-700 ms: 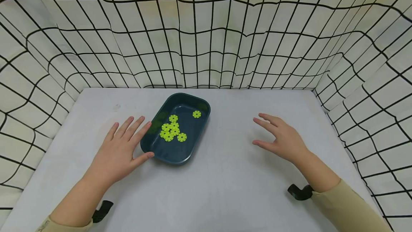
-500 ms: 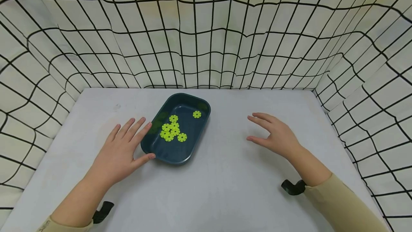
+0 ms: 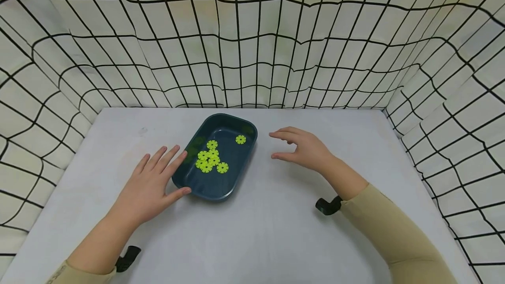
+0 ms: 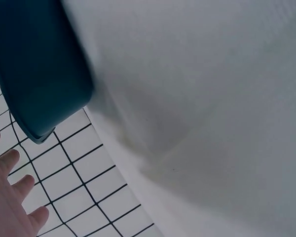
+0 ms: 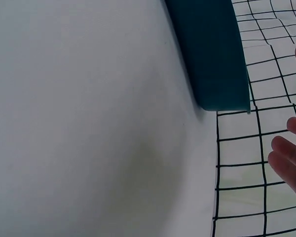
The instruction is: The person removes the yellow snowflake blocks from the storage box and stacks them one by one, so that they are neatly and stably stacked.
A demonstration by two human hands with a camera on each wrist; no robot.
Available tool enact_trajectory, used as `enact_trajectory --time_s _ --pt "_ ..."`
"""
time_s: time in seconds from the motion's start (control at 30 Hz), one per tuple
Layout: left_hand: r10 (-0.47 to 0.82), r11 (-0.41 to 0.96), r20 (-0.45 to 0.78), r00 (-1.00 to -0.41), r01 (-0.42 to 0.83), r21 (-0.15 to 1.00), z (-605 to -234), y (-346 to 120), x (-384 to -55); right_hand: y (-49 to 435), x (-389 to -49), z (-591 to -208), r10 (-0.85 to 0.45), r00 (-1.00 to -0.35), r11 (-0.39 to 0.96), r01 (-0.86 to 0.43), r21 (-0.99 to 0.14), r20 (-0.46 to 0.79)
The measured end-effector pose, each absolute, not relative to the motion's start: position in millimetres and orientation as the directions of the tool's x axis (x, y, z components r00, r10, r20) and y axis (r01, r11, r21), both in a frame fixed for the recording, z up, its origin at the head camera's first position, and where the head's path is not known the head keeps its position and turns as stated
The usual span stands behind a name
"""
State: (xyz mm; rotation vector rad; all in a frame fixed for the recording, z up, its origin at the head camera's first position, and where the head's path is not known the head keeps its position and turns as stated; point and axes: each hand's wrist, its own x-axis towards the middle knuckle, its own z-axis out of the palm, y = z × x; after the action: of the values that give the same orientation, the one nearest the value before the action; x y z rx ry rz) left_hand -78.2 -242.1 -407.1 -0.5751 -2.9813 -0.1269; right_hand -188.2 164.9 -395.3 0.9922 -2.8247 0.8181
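A dark blue-green rectangular tray (image 3: 215, 189) with rounded corners lies at a slant on the table. Inside it several yellow-green notched discs (image 3: 213, 160) are heaped left of the middle, and a single disc (image 3: 240, 139) lies apart near the far right corner. My left hand (image 3: 147, 189) is spread with straight fingers, its index fingertip and thumb tip overlapping the tray's left rim. To the right of the tray, my right hand (image 3: 305, 147) hovers with thumb and fingers parted, holding nothing. Both wrist views show the tray's outer wall (image 4: 44, 64) beside the fingers.
The white table (image 3: 256, 240) carries the tray left of its middle. A black grid-lined white backdrop (image 3: 252, 47) rises behind the table and along both sides. Dark curved pieces stick out at the left wrist (image 3: 128, 258) and the right wrist (image 3: 328, 206).
My right hand has moved left and slightly farther from me, close to the tray's right side. My left hand, the tray and the discs stay nearly where they were.
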Motion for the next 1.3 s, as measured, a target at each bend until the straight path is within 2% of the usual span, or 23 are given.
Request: enact_trajectory --time_s 0.17,0.47,0.87,1.0,1.3 --pt "0.359 0.928 0.090 -0.929 0.366 0.074 -411.0 -240.9 -81.1 138.8 -205.1 -389.6 -0.612 -0.776 0.639 -0.599 -0.482 0.153" --pt "0.357 0.928 0.064 -0.932 0.361 0.088 -414.5 -241.3 -83.2 90.9 -230.7 -374.3 -0.722 -0.691 0.581 -0.634 -0.510 0.037" --pt "0.356 0.930 -0.022 -0.934 0.351 0.108 -417.4 -239.1 -87.1 40.8 -249.1 -378.0 -0.803 -0.557 0.591 -0.698 -0.405 -0.213" --pt "0.354 0.930 -0.034 -0.935 0.348 0.114 -421.6 -238.3 -87.5 30.4 -252.9 -387.0 -0.787 -0.551 0.616 -0.694 -0.371 -0.276" --pt "0.344 0.932 -0.045 -0.938 0.335 0.139 -423.6 -240.0 -86.0 9.6 -262.4 -400.4 -0.710 -0.584 0.698 -0.655 -0.289 -0.392"
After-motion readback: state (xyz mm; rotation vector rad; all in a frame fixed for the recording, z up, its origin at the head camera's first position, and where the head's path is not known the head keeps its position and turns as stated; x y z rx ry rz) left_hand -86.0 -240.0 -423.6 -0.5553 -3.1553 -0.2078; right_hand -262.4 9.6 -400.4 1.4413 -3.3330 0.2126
